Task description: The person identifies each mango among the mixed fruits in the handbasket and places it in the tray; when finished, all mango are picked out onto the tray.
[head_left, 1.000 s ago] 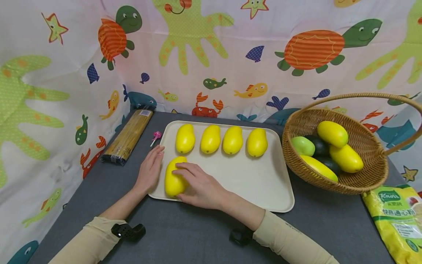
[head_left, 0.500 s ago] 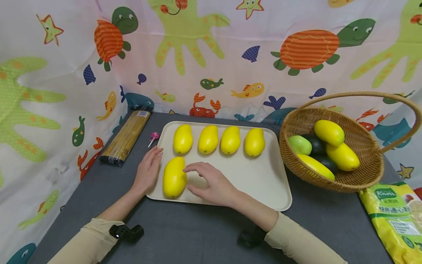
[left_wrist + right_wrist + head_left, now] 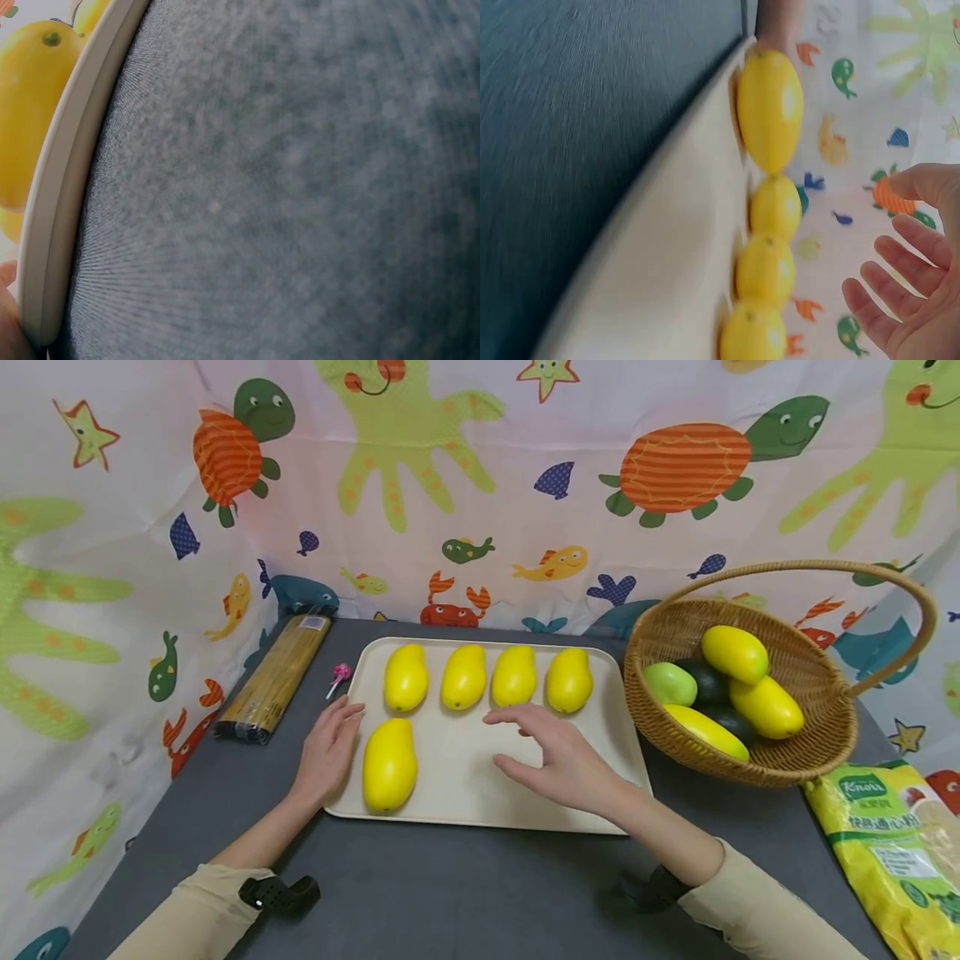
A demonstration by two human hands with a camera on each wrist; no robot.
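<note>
Several yellow mango-like fruits stand on a cream tray: a row along the far side and one yellow fruit at the near left. My left hand rests at the tray's left edge, fingers relaxed, beside that fruit. Over the middle of the tray hovers my right hand, thumb and fingers spread, holding nothing. The right wrist view has this right hand with its fingers apart, away from the near-left fruit. In the left wrist view a little of the left hand touches the tray rim.
At the right stands a wicker basket with yellow, green and dark fruits, tall handle up. A yellow Knorr bag lies in front of it. Left of the tray are a pack of noodles and a pink lollipop. Patterned cloth hangs behind.
My right hand has let go of the near-left fruit and moved right over the tray. The left hand has stayed by the tray's left edge. The view has shifted slightly.
</note>
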